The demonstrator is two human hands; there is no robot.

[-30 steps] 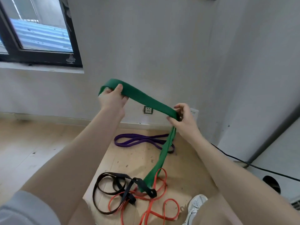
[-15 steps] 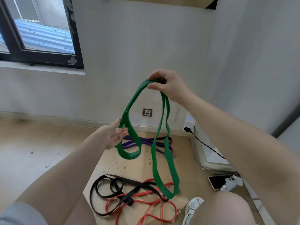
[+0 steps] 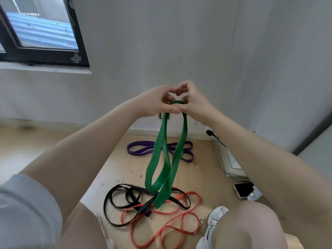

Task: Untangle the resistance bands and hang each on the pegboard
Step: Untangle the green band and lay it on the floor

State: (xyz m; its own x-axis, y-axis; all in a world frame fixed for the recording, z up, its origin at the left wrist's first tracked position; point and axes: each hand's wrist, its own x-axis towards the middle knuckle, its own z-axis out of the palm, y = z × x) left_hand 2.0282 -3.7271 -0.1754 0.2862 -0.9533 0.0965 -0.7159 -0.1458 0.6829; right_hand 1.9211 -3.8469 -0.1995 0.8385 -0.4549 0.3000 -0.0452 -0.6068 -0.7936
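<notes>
On the floor three bands (image 3: 152,203); one green band (image 3: 167,159) in both hands' (image 3: 172,103) grip.

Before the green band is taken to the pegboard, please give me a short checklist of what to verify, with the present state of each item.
1. Both hands hold the top of the green band: ok; left hand and right hand pinch it.
2. Green band lifted clear of the floor pile: cannot tell; its lower loop overlaps the black band in view.
3. Green band free of twists: not ok; its strands cross.
4. Black band and red band separated: not ok.
5. Purple band apart: ok.
6. Pegboard in sight: not ok.
</notes>
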